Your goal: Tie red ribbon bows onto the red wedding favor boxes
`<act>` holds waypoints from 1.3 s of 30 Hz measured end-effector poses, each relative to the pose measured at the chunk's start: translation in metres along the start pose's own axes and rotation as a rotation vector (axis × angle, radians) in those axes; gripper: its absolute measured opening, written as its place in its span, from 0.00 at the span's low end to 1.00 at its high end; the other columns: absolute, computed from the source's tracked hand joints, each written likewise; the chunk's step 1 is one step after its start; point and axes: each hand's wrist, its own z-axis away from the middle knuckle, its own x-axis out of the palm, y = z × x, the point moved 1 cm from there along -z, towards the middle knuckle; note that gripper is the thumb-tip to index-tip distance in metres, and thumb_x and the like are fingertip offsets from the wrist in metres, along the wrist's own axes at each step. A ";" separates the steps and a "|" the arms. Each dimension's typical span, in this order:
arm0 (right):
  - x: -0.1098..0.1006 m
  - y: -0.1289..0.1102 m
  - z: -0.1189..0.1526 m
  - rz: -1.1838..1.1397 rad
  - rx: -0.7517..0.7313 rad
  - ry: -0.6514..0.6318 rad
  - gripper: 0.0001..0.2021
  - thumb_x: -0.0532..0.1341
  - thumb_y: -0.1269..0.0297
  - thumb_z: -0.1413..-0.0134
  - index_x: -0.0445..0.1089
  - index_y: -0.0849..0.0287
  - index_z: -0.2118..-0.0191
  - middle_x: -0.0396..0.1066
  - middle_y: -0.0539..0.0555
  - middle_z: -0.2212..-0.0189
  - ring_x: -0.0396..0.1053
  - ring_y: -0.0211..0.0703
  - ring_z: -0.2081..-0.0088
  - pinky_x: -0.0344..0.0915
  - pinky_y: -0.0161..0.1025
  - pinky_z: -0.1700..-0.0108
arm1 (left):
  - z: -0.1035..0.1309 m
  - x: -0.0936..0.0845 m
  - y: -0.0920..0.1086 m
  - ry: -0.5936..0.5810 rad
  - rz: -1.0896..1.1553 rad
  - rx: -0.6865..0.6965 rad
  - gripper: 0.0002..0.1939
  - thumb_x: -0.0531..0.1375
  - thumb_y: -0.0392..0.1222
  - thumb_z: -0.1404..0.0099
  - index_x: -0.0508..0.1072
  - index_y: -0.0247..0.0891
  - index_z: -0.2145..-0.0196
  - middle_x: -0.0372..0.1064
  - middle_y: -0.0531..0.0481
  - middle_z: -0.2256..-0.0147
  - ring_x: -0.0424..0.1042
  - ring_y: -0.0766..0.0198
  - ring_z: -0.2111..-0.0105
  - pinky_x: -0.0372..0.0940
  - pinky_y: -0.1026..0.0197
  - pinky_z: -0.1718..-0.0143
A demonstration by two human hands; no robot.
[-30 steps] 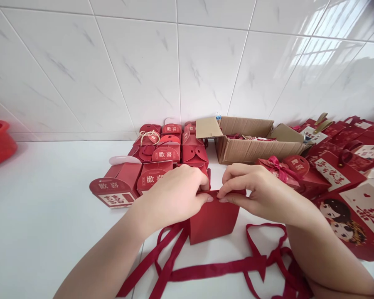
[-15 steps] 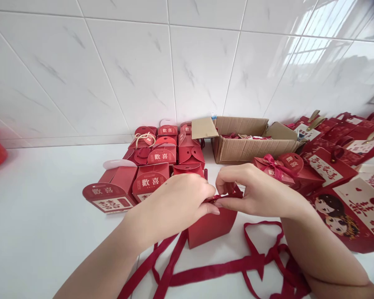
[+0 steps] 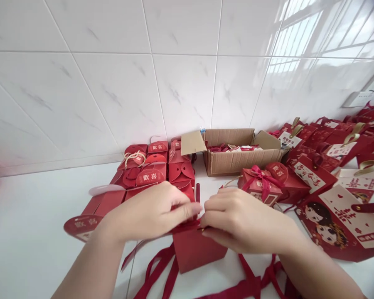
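Note:
A small red gift box [image 3: 199,251] stands between my hands, its plain side facing me. My left hand [image 3: 158,211] curls over its top left, with thumb and forefinger close together; what they pinch is hidden. At the box's top right, my right hand [image 3: 237,218] is closed on the upper edge, near a small gold rivet. Dark red ribbon [image 3: 162,259] passes beneath my left hand and trails down toward the front. Behind the box, a dark red strap with a hole [image 3: 198,193] sticks up.
Several red gift boxes [image 3: 151,176] stand in rows at the back left. An open cardboard box [image 3: 243,162] holds red and white items against the tiled wall [image 3: 187,91]. To the right are a bow-tied box [image 3: 262,185] and several larger printed gift bags [image 3: 339,224].
The view has shifted, so everything sits lower and further left. My hands have drawn slightly apart on the box top, and my right-hand fingers have folded down over its edge.

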 end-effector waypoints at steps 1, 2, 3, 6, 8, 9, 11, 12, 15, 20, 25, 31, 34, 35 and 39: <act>-0.001 0.001 0.000 0.023 -0.002 -0.009 0.10 0.55 0.68 0.40 0.67 0.60 0.72 0.65 0.49 0.76 0.59 0.36 0.74 0.51 0.38 0.71 | -0.013 -0.006 -0.001 -0.017 -0.013 -0.016 0.26 0.48 0.56 0.32 0.59 0.38 0.83 0.54 0.54 0.84 0.53 0.68 0.83 0.48 0.61 0.81; -0.003 0.003 0.001 0.035 -0.001 -0.017 0.10 0.54 0.68 0.40 0.66 0.60 0.73 0.65 0.49 0.76 0.58 0.36 0.74 0.50 0.38 0.71 | -0.028 -0.012 -0.002 -0.017 -0.036 -0.030 0.26 0.47 0.56 0.32 0.58 0.38 0.82 0.53 0.54 0.84 0.52 0.68 0.83 0.46 0.61 0.81; -0.005 0.005 0.001 0.041 0.006 -0.025 0.10 0.54 0.69 0.41 0.65 0.60 0.73 0.65 0.48 0.76 0.58 0.36 0.75 0.51 0.38 0.71 | -0.048 -0.017 -0.002 0.001 -0.075 -0.040 0.26 0.47 0.56 0.32 0.59 0.38 0.82 0.54 0.54 0.84 0.51 0.68 0.84 0.46 0.60 0.81; -0.011 0.012 0.004 0.058 0.027 -0.055 0.09 0.55 0.70 0.42 0.64 0.60 0.74 0.65 0.48 0.76 0.58 0.35 0.75 0.51 0.39 0.72 | -0.122 -0.027 0.001 0.026 -0.212 -0.003 0.20 0.51 0.51 0.33 0.69 0.37 0.76 0.67 0.50 0.78 0.63 0.65 0.79 0.54 0.61 0.77; -0.013 0.016 0.005 0.068 0.032 -0.067 0.08 0.56 0.71 0.44 0.65 0.60 0.74 0.65 0.48 0.77 0.57 0.35 0.76 0.51 0.38 0.73 | -0.178 -0.025 0.003 0.021 -0.238 0.007 0.14 0.54 0.47 0.34 0.73 0.36 0.68 0.72 0.46 0.70 0.69 0.61 0.71 0.60 0.60 0.72; -0.013 0.017 0.005 0.071 0.031 -0.065 0.07 0.57 0.71 0.45 0.65 0.60 0.74 0.65 0.47 0.77 0.57 0.35 0.76 0.51 0.38 0.73 | -0.205 -0.021 0.003 0.002 -0.244 0.008 0.13 0.54 0.46 0.33 0.73 0.35 0.64 0.73 0.44 0.66 0.71 0.61 0.69 0.64 0.60 0.69; -0.012 0.019 0.004 0.082 0.030 -0.025 0.07 0.59 0.72 0.47 0.65 0.60 0.74 0.65 0.47 0.77 0.56 0.35 0.77 0.51 0.38 0.75 | -0.254 -0.007 0.001 -0.075 -0.248 0.012 0.14 0.56 0.47 0.32 0.70 0.35 0.54 0.70 0.45 0.57 0.71 0.61 0.61 0.68 0.55 0.60; -0.010 0.020 0.004 0.093 0.033 0.012 0.07 0.59 0.73 0.47 0.65 0.60 0.75 0.65 0.47 0.78 0.56 0.35 0.77 0.51 0.38 0.75 | -0.274 0.001 -0.001 -0.120 -0.248 0.015 0.15 0.57 0.47 0.32 0.69 0.36 0.52 0.68 0.44 0.53 0.71 0.59 0.58 0.69 0.52 0.57; -0.003 0.023 0.001 0.124 0.037 0.161 0.10 0.60 0.74 0.50 0.63 0.60 0.79 0.63 0.47 0.81 0.55 0.36 0.79 0.49 0.38 0.78 | -0.315 0.028 -0.009 -0.235 -0.258 0.006 0.17 0.58 0.45 0.33 0.68 0.36 0.49 0.67 0.43 0.50 0.70 0.57 0.55 0.69 0.49 0.55; 0.005 0.027 -0.007 0.146 -0.006 0.301 0.11 0.60 0.73 0.52 0.61 0.60 0.81 0.63 0.48 0.83 0.54 0.36 0.81 0.43 0.37 0.80 | -0.333 0.046 -0.024 -0.202 -0.258 0.009 0.18 0.58 0.45 0.33 0.67 0.36 0.48 0.66 0.43 0.49 0.70 0.56 0.54 0.69 0.49 0.54; -0.001 0.024 -0.007 0.169 -0.003 0.233 0.11 0.59 0.76 0.51 0.61 0.60 0.80 0.62 0.48 0.83 0.54 0.36 0.81 0.44 0.37 0.78 | -0.317 0.024 -0.029 -0.055 -0.170 0.073 0.16 0.58 0.45 0.33 0.68 0.36 0.50 0.67 0.43 0.50 0.70 0.57 0.54 0.69 0.49 0.54; -0.002 0.021 -0.003 0.207 0.001 0.166 0.10 0.58 0.78 0.48 0.60 0.60 0.77 0.63 0.48 0.80 0.55 0.37 0.78 0.45 0.37 0.75 | -0.265 -0.024 -0.030 0.292 0.116 0.070 0.17 0.57 0.50 0.34 0.73 0.32 0.60 0.73 0.45 0.60 0.72 0.58 0.61 0.68 0.54 0.58; 0.000 0.022 0.001 0.249 0.032 0.134 0.11 0.56 0.79 0.47 0.60 0.59 0.76 0.61 0.47 0.81 0.50 0.35 0.79 0.44 0.37 0.75 | -0.220 -0.041 -0.033 0.478 0.292 0.055 0.21 0.55 0.55 0.34 0.74 0.32 0.61 0.75 0.43 0.61 0.73 0.58 0.61 0.67 0.58 0.59; 0.000 0.022 0.001 0.258 0.047 0.120 0.11 0.56 0.79 0.47 0.59 0.59 0.76 0.61 0.46 0.81 0.49 0.35 0.80 0.43 0.37 0.75 | -0.201 -0.044 -0.034 0.522 0.342 0.050 0.23 0.55 0.57 0.34 0.74 0.32 0.60 0.76 0.42 0.60 0.74 0.57 0.61 0.67 0.58 0.60; -0.002 0.022 0.002 0.269 0.091 0.056 0.12 0.55 0.77 0.44 0.60 0.60 0.76 0.60 0.46 0.81 0.45 0.34 0.80 0.45 0.37 0.74 | -0.109 -0.047 -0.034 0.607 0.473 0.038 0.24 0.58 0.59 0.38 0.75 0.34 0.60 0.77 0.42 0.59 0.75 0.55 0.59 0.69 0.59 0.60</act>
